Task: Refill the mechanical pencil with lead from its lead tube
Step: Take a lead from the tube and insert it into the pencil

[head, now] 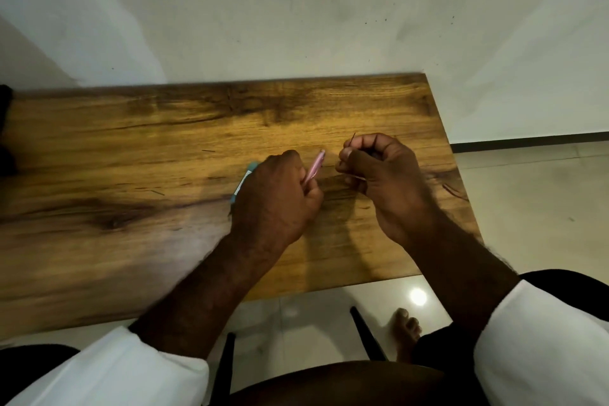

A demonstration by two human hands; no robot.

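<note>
A slim pink plastic mechanical pencil sits in the left hand, whose fingers are curled closed around its lower barrel, so only the upper end shows, angled up and away from the person above the brown wood-grain worktop. Just left of the pencil, a teal plastic lead tube with a white label peeks out from behind that same hand; whether it is gripped or lying on the worktop cannot be told. Just right of the pencil, apart from it, the right hand has its fingers pinched shut on a thin dark stick of lead, whose tip pokes up above the fingertips. Left of the pencil, well apart, short dark lead bits lie on the worktop.
</note>
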